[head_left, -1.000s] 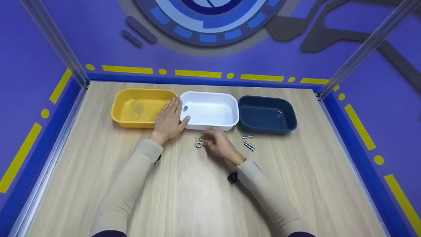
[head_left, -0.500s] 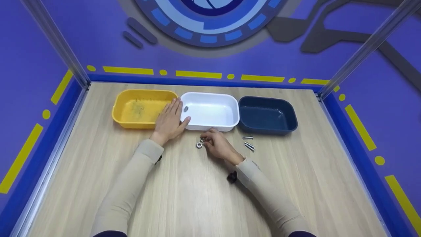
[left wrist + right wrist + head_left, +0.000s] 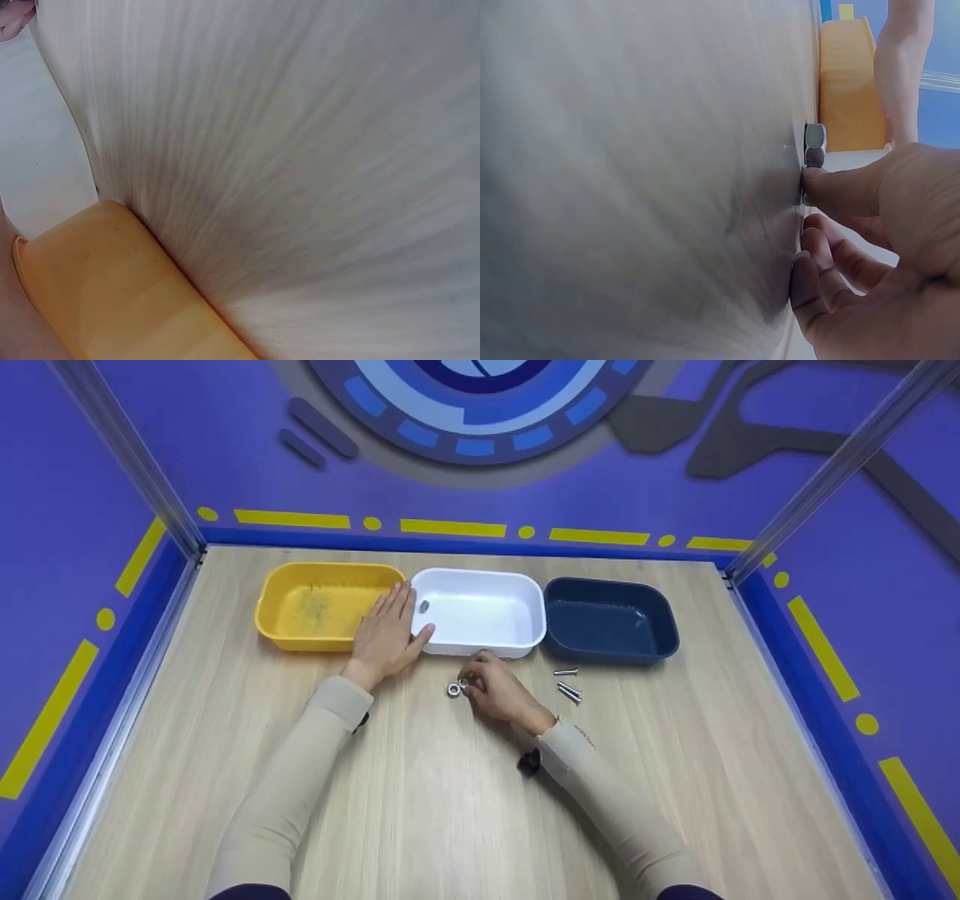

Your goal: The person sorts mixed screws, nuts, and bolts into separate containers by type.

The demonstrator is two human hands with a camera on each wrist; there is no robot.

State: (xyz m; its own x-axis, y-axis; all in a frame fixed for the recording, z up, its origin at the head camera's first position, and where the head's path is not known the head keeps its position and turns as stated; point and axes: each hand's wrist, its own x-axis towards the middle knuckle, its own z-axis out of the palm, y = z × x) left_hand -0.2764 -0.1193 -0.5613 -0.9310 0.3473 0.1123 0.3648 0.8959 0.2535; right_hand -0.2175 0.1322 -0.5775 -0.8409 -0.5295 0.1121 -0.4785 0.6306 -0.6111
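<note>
My left hand (image 3: 384, 634) rests with straight fingers across the adjoining rims of a yellow tray (image 3: 341, 646) and a white tray (image 3: 480, 649). Just in front of the white tray, my right hand (image 3: 499, 688) bends down to the tabletop, its thumb and fingertips around a small metal nut (image 3: 463, 683). In the right wrist view the thumb mostly covers that nut. A second hex nut (image 3: 454, 690) lies right beside it, its flat sides showing as a hex nut (image 3: 815, 145) in the right wrist view. Inside the white tray, near its left end, is a small grey oval piece (image 3: 424, 606).
A dark blue tray (image 3: 611, 658) stands at the right end of the row. In front of it on the wooden table (image 3: 420, 802) lie a single bolt (image 3: 565, 672) and a pair of bolts (image 3: 569, 692). Purple panels (image 3: 480, 495) enclose the table behind and at both sides.
The nut at my right fingertips has shifted slightly toward me, closer to the other nut. My left hand, the trays and the bolts stay where they were.
</note>
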